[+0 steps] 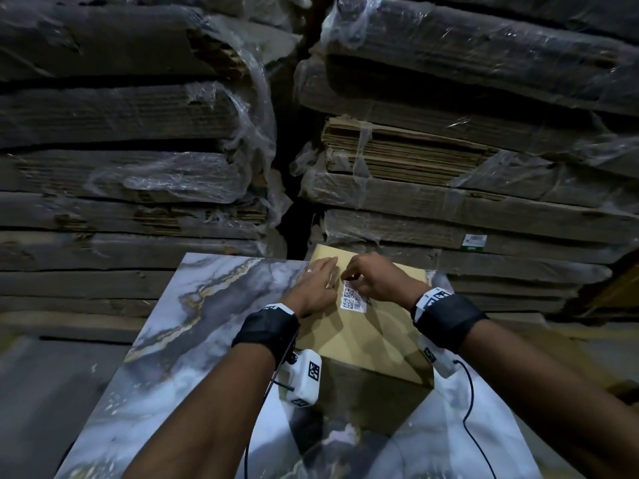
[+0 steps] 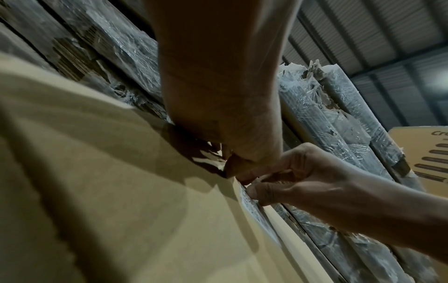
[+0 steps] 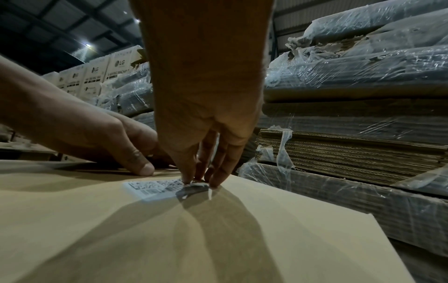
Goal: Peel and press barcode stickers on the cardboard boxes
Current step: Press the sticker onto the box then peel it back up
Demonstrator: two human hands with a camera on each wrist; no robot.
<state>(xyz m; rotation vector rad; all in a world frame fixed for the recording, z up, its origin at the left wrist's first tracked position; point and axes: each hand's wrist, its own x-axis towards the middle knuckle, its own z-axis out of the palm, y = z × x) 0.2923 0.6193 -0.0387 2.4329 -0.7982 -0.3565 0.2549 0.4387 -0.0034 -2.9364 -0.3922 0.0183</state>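
Observation:
A tan cardboard box (image 1: 373, 340) stands on a marbled table (image 1: 193, 326). A white barcode sticker (image 1: 353, 299) lies on the box top, near its far edge. My left hand (image 1: 323, 274) rests flat on the box just left of the sticker, fingers straight. My right hand (image 1: 351, 276) pinches the sticker's far end, which curls up off the cardboard (image 3: 218, 229). In the right wrist view the fingertips (image 3: 189, 179) bear down on that lifted end of the sticker (image 3: 155, 188), and the left thumb (image 3: 145, 169) presses the box beside it. The left wrist view shows the right hand (image 2: 252, 186) at the sticker's edge (image 2: 252, 207).
Tall stacks of flattened cardboard wrapped in plastic film (image 1: 449, 160) rise right behind the table, with a dark gap (image 1: 294, 188) between two stacks. Printed white cartons (image 3: 97, 76) stand far off to the left. Bare marbled table lies left of the box and in front of it.

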